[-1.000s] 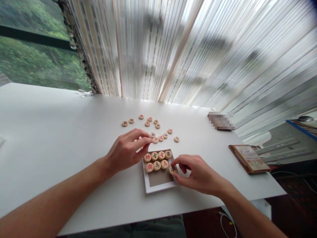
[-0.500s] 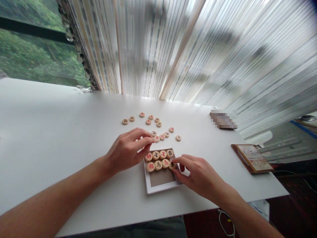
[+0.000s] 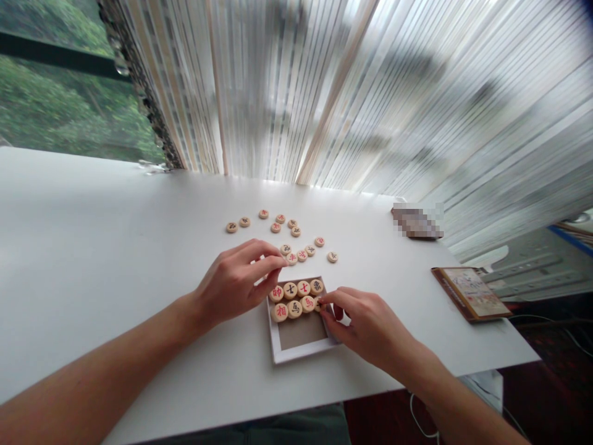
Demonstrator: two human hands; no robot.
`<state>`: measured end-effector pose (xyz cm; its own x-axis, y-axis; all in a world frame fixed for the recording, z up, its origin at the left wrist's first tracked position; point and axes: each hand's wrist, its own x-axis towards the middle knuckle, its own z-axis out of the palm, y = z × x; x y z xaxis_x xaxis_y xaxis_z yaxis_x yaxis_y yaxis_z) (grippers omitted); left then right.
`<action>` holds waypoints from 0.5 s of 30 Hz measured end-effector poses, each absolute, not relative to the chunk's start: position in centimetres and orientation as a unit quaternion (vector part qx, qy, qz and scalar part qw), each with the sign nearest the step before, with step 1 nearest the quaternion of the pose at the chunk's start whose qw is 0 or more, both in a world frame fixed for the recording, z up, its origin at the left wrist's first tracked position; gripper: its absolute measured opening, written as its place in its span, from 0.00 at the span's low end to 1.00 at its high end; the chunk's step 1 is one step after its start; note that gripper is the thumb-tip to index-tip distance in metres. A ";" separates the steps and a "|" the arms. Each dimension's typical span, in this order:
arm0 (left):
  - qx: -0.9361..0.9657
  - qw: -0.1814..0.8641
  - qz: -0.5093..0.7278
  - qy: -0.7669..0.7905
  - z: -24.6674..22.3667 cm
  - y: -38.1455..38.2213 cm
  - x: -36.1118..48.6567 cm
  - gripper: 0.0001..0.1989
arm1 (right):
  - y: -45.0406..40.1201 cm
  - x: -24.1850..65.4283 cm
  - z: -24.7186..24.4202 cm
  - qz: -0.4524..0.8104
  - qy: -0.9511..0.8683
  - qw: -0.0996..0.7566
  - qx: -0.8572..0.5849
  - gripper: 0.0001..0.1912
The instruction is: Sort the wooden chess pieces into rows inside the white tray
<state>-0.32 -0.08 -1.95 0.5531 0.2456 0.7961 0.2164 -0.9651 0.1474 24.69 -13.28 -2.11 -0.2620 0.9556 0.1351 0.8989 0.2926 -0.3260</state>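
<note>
Piece in hand: at the right end of the nearer row in a shallow white box; its face mostly hidden by fingers. Right hand: thumb and index finger pinching that piece. Same row: 3 more pieces, 1 red, 1 black, 1 red. Far row: 4 pieces. Left hand: at the box's far left corner, fingertips just beside a red-marked piece; cannot tell whether they touch it or grip anything. Hands apart from each other. Beyond the box: 13 loose pieces counted, that red-marked piece included, on the white table. Table's right edge: 1 brown-edged flat object. Behind: striped curtain.
</note>
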 end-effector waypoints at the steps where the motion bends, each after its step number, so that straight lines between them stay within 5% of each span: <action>1: 0.881 0.016 0.453 0.132 -2.0 -0.1 -0.3 0.07 | -13.3 24.7 -2.1 0.094 -0.789 0.154 -0.588 0.07; 15: 0.882 0.013 0.450 0.136 -1.9 -0.1 -0.3 0.07 | -12.4 23.9 -1.6 0.118 -0.780 0.159 -0.594 0.07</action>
